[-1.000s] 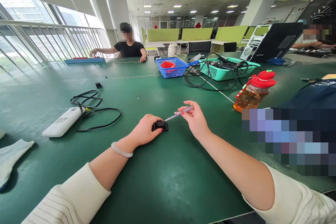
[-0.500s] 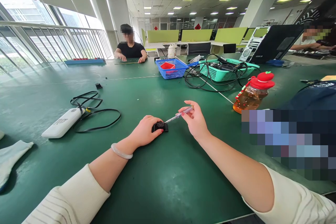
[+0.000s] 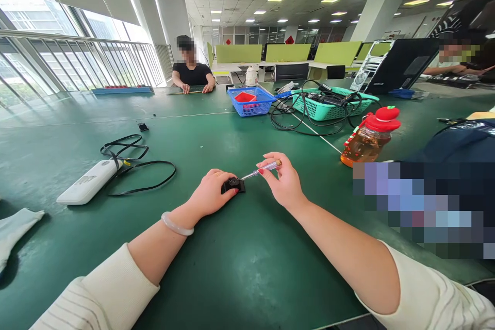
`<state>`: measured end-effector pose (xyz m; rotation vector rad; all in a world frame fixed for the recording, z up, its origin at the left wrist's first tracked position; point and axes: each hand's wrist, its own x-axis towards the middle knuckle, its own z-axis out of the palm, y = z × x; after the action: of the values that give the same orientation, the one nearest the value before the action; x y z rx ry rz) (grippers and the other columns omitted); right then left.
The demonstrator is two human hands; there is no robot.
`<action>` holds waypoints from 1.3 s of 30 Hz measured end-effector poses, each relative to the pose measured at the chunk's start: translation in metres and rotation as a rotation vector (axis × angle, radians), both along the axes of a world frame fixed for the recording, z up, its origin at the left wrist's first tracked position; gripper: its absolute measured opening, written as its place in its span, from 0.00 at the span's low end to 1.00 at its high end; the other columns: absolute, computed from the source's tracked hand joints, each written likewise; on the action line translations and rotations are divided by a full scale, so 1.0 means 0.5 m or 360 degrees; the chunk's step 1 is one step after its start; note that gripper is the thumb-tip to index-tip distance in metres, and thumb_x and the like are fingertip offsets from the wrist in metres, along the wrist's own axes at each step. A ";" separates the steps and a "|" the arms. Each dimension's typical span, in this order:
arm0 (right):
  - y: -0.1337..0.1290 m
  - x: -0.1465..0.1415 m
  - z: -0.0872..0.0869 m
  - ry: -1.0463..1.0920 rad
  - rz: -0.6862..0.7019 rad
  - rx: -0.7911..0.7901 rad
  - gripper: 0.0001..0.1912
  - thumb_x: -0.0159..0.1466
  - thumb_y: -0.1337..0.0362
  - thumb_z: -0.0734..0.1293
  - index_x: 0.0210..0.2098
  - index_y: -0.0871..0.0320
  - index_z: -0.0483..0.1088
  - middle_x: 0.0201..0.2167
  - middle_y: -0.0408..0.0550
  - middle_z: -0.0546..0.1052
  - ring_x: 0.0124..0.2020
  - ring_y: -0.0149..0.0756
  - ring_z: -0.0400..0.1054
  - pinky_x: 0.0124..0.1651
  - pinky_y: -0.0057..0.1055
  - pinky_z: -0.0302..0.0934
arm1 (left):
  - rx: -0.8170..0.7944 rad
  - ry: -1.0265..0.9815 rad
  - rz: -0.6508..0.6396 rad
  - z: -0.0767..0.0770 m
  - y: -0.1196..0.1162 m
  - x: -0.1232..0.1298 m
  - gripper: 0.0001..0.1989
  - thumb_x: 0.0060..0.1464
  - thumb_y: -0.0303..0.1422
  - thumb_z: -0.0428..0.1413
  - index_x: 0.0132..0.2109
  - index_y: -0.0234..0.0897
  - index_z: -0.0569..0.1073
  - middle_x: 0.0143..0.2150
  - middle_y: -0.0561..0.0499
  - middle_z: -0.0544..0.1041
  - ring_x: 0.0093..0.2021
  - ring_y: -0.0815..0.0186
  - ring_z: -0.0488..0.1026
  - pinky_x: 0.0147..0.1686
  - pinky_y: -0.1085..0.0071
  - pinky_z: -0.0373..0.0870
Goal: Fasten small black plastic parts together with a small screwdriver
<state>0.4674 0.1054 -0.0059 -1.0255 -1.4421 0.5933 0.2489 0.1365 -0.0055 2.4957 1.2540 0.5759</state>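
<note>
My left hand [image 3: 214, 192] is closed around the left side of a small black device [image 3: 234, 184] with a round part on top, and keeps it on the green table [image 3: 263, 273]. What the device is I cannot make out. Between the thumb and fingers of my right hand [image 3: 284, 179] is a screwdriver [image 3: 266, 167] with a clear handle. Its metal shaft slants down to the left, and the tip meets the device's right side near the round part. Whether it sits on a screw is too small to tell.
On the left lie a white power bank [image 3: 89, 181] and its black cord. A blue basket [image 3: 251, 106], a green basket [image 3: 320, 108] of cables and a red-lidded bottle [image 3: 369, 136] stand farther back. Dark cloth [image 3: 456, 144] lies right. Across the table sits a person [image 3: 192, 75].
The screwdriver's handle has dipped, so the shaft lies flatter, and my right hand has lowered slightly with it. My left hand still holds the device. The view has shifted a little.
</note>
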 end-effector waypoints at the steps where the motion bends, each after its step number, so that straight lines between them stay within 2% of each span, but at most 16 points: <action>1: 0.000 0.000 0.001 -0.0004 0.0005 -0.0006 0.12 0.62 0.58 0.68 0.44 0.51 0.65 0.37 0.46 0.78 0.44 0.41 0.75 0.54 0.44 0.64 | 0.0004 0.0004 0.0027 -0.001 0.000 0.000 0.15 0.56 0.39 0.54 0.49 0.43 0.75 0.48 0.49 0.79 0.55 0.52 0.69 0.58 0.52 0.65; 5: -0.008 -0.003 0.009 -0.0140 0.0064 -0.0018 0.06 0.62 0.59 0.68 0.37 0.52 0.69 0.37 0.46 0.79 0.41 0.41 0.75 0.49 0.42 0.67 | 0.0013 -0.0008 0.0141 -0.002 0.002 -0.002 0.15 0.56 0.40 0.54 0.48 0.42 0.76 0.48 0.48 0.79 0.54 0.51 0.68 0.57 0.51 0.65; 8: -0.014 -0.006 0.014 -0.0348 0.0085 0.0067 0.02 0.61 0.62 0.68 0.35 0.51 0.72 0.35 0.46 0.79 0.40 0.42 0.74 0.48 0.42 0.67 | 0.0022 -0.0014 0.0250 -0.003 0.004 -0.003 0.15 0.56 0.40 0.55 0.48 0.42 0.76 0.48 0.47 0.79 0.55 0.50 0.68 0.56 0.51 0.66; 15: -0.015 -0.013 0.007 -0.0708 0.0403 0.0496 0.05 0.61 0.65 0.70 0.36 0.48 0.76 0.36 0.44 0.78 0.41 0.39 0.73 0.61 0.49 0.63 | 0.0056 0.0003 0.0388 -0.005 0.008 -0.004 0.16 0.55 0.39 0.55 0.49 0.41 0.76 0.48 0.46 0.80 0.55 0.49 0.69 0.56 0.51 0.65; 20: -0.017 -0.016 -0.001 -0.1090 0.0340 0.0932 0.06 0.66 0.65 0.66 0.40 0.55 0.75 0.37 0.47 0.77 0.41 0.36 0.72 0.58 0.47 0.68 | 0.0037 0.0038 0.0416 -0.003 0.006 -0.001 0.16 0.56 0.38 0.55 0.50 0.41 0.76 0.49 0.46 0.79 0.56 0.50 0.68 0.56 0.53 0.66; 23: -0.020 -0.019 0.001 -0.1205 0.0338 0.1084 0.06 0.67 0.65 0.65 0.39 0.56 0.75 0.36 0.48 0.77 0.39 0.34 0.73 0.59 0.44 0.68 | 0.0021 0.0044 0.0412 -0.003 0.006 -0.002 0.16 0.56 0.37 0.54 0.50 0.41 0.76 0.50 0.46 0.79 0.56 0.50 0.68 0.56 0.53 0.66; 33: -0.032 -0.022 0.022 -0.1433 0.0360 0.1322 0.06 0.68 0.68 0.64 0.37 0.58 0.74 0.32 0.45 0.78 0.38 0.31 0.74 0.62 0.41 0.64 | 0.0036 0.0049 0.0394 -0.003 0.007 -0.002 0.15 0.56 0.37 0.55 0.49 0.41 0.76 0.49 0.46 0.79 0.55 0.50 0.69 0.56 0.53 0.66; 39: -0.038 -0.026 0.026 -0.1457 0.0352 0.1368 0.08 0.68 0.68 0.63 0.35 0.57 0.73 0.32 0.45 0.79 0.37 0.29 0.74 0.63 0.39 0.65 | 0.0040 0.0031 0.0375 -0.004 0.007 -0.002 0.15 0.55 0.36 0.55 0.50 0.42 0.76 0.49 0.47 0.80 0.55 0.50 0.69 0.56 0.53 0.66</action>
<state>0.4545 0.0862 0.0073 -0.4143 -2.3199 -0.4400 0.2478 0.1401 -0.0074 2.3948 1.5704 0.6257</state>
